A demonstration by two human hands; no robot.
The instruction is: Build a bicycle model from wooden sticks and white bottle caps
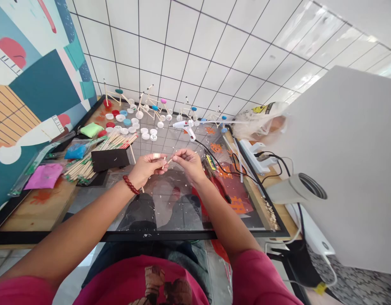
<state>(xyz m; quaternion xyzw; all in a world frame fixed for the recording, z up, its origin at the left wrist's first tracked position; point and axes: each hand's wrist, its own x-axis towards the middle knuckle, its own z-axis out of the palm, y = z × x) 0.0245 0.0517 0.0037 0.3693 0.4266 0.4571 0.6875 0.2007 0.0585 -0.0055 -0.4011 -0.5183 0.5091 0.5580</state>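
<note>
My left hand [147,168] and right hand [189,164] are close together above the clear sheet [170,214], fingertips pinching two short sticks [165,162] whose ends nearly meet; I can't tell whether they touch. These sticks are so slim that a loose pinch could let one slip and fall onto the sheet. Farther off, the glue gun [184,126] lies near the caps [128,127]. Its cord [216,159] runs right of my hands, where a careless wrist could snag it and drag the gun.
</note>
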